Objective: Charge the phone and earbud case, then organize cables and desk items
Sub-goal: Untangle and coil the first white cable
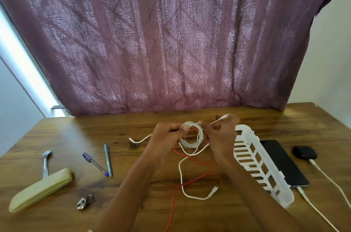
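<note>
Coiled white cable (190, 136) between left hand (167, 134) and right hand (220, 134), above table (76, 131)

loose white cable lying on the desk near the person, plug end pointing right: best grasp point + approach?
Take the loose white cable just behind its plug, coming straight down from above. That end lies flat on bare wood, apart from the red cable, which crosses the white one farther up its run. Both the left hand and the right hand are busy holding the white coil.

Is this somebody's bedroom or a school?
Probably a room at home, not a school: a wooden desk against a purple curtain, with a phone charging and pens lying about.
</note>
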`<state>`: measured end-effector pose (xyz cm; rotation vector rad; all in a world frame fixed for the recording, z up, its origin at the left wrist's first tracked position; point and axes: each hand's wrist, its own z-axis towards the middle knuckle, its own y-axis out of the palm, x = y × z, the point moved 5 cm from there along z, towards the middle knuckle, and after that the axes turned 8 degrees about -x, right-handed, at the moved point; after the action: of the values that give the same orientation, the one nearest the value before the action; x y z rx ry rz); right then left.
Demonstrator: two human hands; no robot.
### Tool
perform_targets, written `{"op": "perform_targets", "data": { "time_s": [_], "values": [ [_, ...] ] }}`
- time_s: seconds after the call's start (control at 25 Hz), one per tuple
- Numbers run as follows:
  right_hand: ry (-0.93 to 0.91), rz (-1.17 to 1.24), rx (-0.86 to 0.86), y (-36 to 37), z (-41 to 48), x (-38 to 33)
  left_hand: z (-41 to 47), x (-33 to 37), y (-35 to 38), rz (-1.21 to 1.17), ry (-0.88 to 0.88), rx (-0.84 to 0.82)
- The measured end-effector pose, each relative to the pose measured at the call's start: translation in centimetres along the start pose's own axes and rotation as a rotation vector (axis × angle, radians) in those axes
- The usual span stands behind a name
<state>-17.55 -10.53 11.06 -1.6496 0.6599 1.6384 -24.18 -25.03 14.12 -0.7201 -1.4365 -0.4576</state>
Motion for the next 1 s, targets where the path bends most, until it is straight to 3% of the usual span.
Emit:
{"op": "perform_targets", "data": {
  "time_s": [0.12, 0.2, 0.4, 0.72, 0.88, 1.0],
  "values": [
    [-0.304, -0.073, 0.048, 0.4, -1.3, -0.6, 0.2, -0.2, 0.1, -0.077, -0.063, 0.030],
    [-0.390, -0.105, 0.001, 0.9, -1.8, -0.2, 0.4, -0.2, -0.2, -0.067, -0.065, 0.095],
    [-0.082, 0.255, -0.407, 2.2, -1.4, 0.2, 0.5, -0.6, -1.1, -0.065, -0.062, 0.201],
    [-0.469, -0.489, -0.375, 1.9, -1.2, -2.3, 0.5, -1.2, 0.2, -0.128, -0.062, 0.175],
    [-0.497, -0.535, -0.373, 1.9, -1.2, -3.3, 0.2, -1.4, 0.4, -0.210, -0.053, 0.127],
    [-0.361, -0.415, -0.474, 1.9, -0.9, -3.2, 0.0, -1.6, 0.3, -0.219, -0.038, 0.104]
  ]
}}
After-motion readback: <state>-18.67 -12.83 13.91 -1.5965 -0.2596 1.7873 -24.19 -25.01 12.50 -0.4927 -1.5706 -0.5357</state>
